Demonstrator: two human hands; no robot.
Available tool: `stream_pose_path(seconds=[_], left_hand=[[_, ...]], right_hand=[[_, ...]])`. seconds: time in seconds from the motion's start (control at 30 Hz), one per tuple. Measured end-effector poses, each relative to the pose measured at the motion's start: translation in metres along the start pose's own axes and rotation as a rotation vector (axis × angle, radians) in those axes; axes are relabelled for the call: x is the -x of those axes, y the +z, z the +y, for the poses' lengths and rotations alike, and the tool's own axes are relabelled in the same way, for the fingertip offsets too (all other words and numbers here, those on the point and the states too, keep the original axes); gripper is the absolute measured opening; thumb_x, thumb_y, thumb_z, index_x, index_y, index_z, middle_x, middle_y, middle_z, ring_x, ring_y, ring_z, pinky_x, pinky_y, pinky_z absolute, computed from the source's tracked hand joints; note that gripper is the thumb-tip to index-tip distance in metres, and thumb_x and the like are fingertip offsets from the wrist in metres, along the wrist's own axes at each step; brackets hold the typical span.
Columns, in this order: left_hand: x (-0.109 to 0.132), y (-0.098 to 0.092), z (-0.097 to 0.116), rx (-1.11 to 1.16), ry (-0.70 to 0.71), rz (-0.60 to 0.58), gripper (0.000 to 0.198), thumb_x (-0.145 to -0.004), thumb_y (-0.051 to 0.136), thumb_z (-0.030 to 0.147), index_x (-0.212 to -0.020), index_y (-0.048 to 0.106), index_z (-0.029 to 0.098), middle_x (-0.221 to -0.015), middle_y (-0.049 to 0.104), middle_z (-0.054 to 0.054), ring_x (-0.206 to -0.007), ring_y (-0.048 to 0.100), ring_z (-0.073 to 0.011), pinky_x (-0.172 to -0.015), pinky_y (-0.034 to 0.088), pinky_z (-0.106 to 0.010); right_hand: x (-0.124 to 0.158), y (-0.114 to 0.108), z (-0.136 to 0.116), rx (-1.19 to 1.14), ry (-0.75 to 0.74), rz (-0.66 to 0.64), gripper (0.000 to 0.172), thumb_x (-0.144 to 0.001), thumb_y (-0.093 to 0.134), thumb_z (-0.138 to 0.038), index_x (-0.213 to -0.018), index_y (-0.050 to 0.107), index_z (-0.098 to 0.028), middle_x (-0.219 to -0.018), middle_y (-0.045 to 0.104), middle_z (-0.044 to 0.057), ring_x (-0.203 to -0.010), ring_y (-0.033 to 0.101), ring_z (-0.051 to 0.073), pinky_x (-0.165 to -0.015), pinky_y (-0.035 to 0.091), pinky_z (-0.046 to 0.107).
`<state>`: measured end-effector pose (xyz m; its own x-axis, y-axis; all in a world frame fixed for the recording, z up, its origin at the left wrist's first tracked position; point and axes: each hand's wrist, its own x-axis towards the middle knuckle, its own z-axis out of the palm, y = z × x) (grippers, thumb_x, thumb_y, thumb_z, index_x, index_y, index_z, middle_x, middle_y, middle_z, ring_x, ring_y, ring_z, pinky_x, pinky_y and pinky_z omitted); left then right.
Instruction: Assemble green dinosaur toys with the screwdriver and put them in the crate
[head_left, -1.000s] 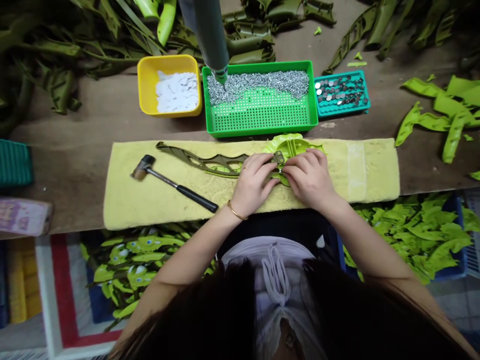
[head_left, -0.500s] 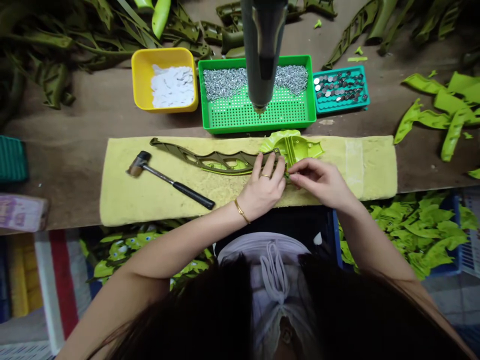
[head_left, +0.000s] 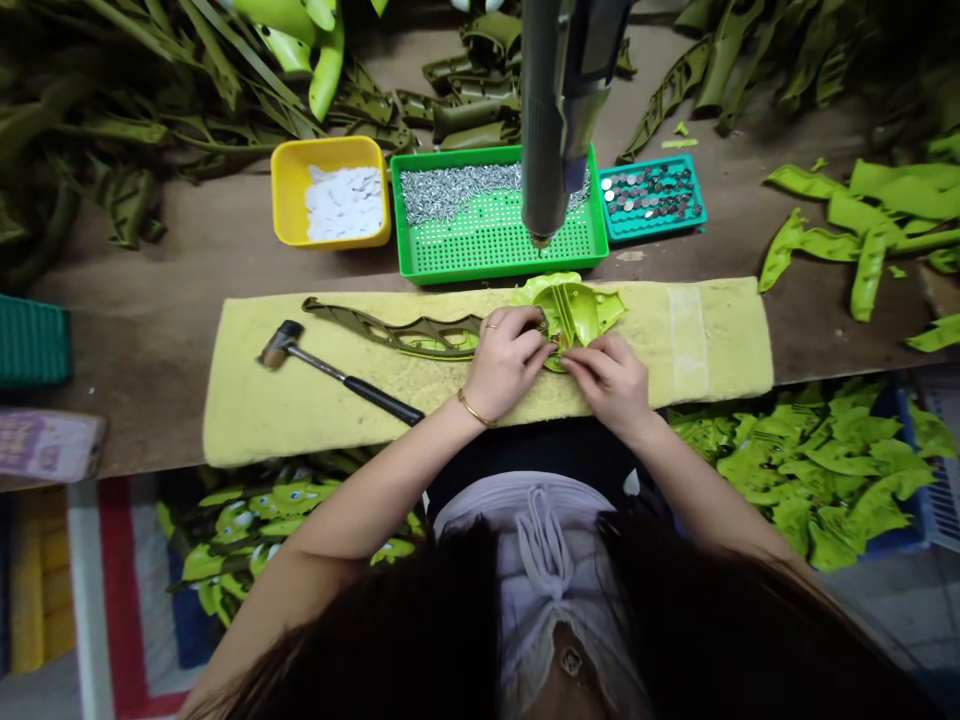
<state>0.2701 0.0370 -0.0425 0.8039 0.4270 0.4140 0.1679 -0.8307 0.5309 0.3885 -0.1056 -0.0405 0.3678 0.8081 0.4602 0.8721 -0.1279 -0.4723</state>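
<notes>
A lime-green plastic shell half [head_left: 581, 312], ribbed inside, lies on the yellow cloth pad [head_left: 720, 350]. Joined to its left side is a long olive plastic piece [head_left: 390, 330] with cut-out openings and lime green showing beneath. My left hand [head_left: 506, 360] lies over the joint, thumb and fingers closed at the shell's inner left part; what they pinch is hidden. Close by on the right, my right hand [head_left: 611, 380] has its thumb and forefinger pinched at the shell's near edge, on something too small to make out. A hammer [head_left: 345, 380] with a black handle rests left of my hands.
A power screwdriver [head_left: 544, 150] hangs above the green basket [head_left: 499, 268] of screws. Beside it stand a yellow tub [head_left: 289, 195] of white pieces and a teal tray [head_left: 652, 228] of small metal discs. Olive and lime parts lie around; bins of lime parts [head_left: 825, 470] stand below.
My left hand has gone from lying flat with spread fingers to a closed pinch at the joint. My right hand stays pinched near the shell's edge. The head view has shifted slightly.
</notes>
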Motion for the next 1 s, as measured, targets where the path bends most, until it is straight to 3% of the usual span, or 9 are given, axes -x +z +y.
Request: stream_pose_path(seconds=[0.23, 0.43, 0.53, 0.67, 0.83, 1.0], left_hand=[[-0.002, -0.004, -0.006, 0.070, 0.049, -0.041, 0.019, -0.091, 0.060, 0.029, -0.076, 0.064, 0.017, -0.105, 0.064, -0.009, -0.101, 0.055, -0.0217, -0.091, 0.045, -0.040], [-0.010, 0.003, 0.001, 0.021, -0.093, -0.028, 0.025, -0.085, 0.068, 0.028, -0.064, 0.057, 0.017, -0.092, 0.060, -0.007, -0.091, 0.052, -0.0226, -0.084, 0.043, -0.042], [-0.011, 0.004, 0.002, 0.021, -0.089, -0.046, 0.027, -0.084, 0.068, 0.028, -0.063, 0.056, 0.017, -0.091, 0.059, -0.006, -0.091, 0.051, -0.0224, -0.083, 0.042, -0.041], [-0.010, 0.003, 0.000, 0.012, -0.067, -0.052, 0.024, -0.084, 0.068, 0.028, -0.065, 0.057, 0.018, -0.093, 0.058, -0.006, -0.091, 0.050, -0.0223, -0.082, 0.041, -0.041], [-0.010, 0.003, -0.002, 0.018, -0.064, -0.066, 0.025, -0.087, 0.065, 0.031, -0.067, 0.057, 0.018, -0.094, 0.058, -0.007, -0.092, 0.051, -0.0228, -0.082, 0.042, -0.043], [-0.009, 0.005, -0.003, 0.016, -0.043, -0.062, 0.037, -0.092, 0.057, 0.042, -0.063, 0.055, 0.019, -0.091, 0.059, -0.009, -0.090, 0.051, -0.0238, -0.079, 0.044, -0.045]], right_hand=[[-0.002, -0.002, 0.004, 0.031, -0.051, -0.058, 0.017, -0.090, 0.059, -0.029, -0.088, 0.074, -0.019, -0.079, 0.066, 0.004, -0.075, 0.059, 0.014, -0.068, 0.048, 0.026], [-0.006, -0.008, 0.005, 0.247, -0.197, -0.125, 0.018, -0.092, 0.056, -0.028, -0.093, 0.073, -0.020, -0.079, 0.067, 0.004, -0.072, 0.051, 0.015, -0.066, 0.038, 0.029], [-0.010, -0.011, 0.008, 0.194, -0.189, -0.201, 0.021, -0.094, 0.053, -0.029, -0.099, 0.072, -0.020, -0.083, 0.066, 0.005, -0.078, 0.052, 0.016, -0.070, 0.038, 0.030], [-0.016, -0.011, 0.013, 0.114, -0.166, -0.199, 0.022, -0.094, 0.052, -0.030, -0.091, 0.071, -0.019, -0.082, 0.064, 0.005, -0.079, 0.052, 0.016, -0.070, 0.036, 0.030], [-0.020, -0.014, 0.007, 0.293, -0.306, -0.235, 0.018, -0.094, 0.052, -0.026, -0.091, 0.069, -0.020, -0.079, 0.065, 0.003, -0.077, 0.048, 0.017, -0.070, 0.029, 0.034], [-0.022, -0.013, -0.008, 0.417, -0.247, -0.216, 0.022, -0.093, 0.052, -0.026, -0.075, 0.063, -0.021, -0.074, 0.065, 0.003, -0.075, 0.046, 0.018, -0.069, 0.027, 0.036]])
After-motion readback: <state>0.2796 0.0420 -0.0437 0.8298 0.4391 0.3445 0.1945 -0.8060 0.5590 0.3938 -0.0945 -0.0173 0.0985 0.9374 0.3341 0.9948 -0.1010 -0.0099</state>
